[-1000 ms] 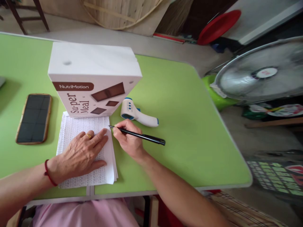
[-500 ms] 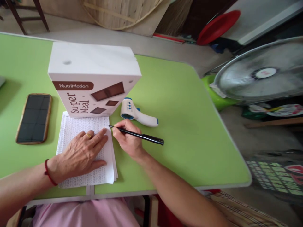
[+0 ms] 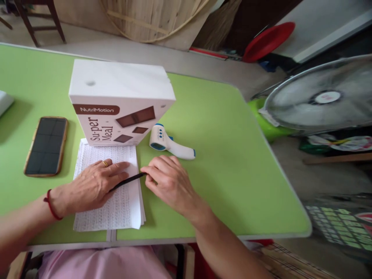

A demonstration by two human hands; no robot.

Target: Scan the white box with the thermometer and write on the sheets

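Note:
A black pen (image 3: pixel 128 180) lies slantwise between my two hands, over the handwritten sheets of paper (image 3: pixel 116 217). Its right end is pinched in the fingertips of my right hand (image 3: pixel 170 184), just off the paper's right edge. The other end runs in under my left hand (image 3: pixel 94 185), held at the thumb side, where the tip is hidden. The left index and middle fingers stretch across the top sheet. A white NutriMotion box (image 3: pixel 122 83) stands upright at the top of the paper. A white and blue infrared thermometer (image 3: pixel 174 145) lies beyond my right hand.
A phone in a brown-edged case (image 3: pixel 46 146) lies left of the paper on the green table (image 3: pixel 232 162). Part of a white object (image 3: pixel 4 101) shows at the left edge. Past the table's right side stands a fan (image 3: pixel 322 95), with a red basin (image 3: pixel 269 40) farther back.
My right hand has turned and drawn nearer, swinging the pen from pointing right to reaching left into my left hand. The left thumb has tucked in. The view has shifted slightly.

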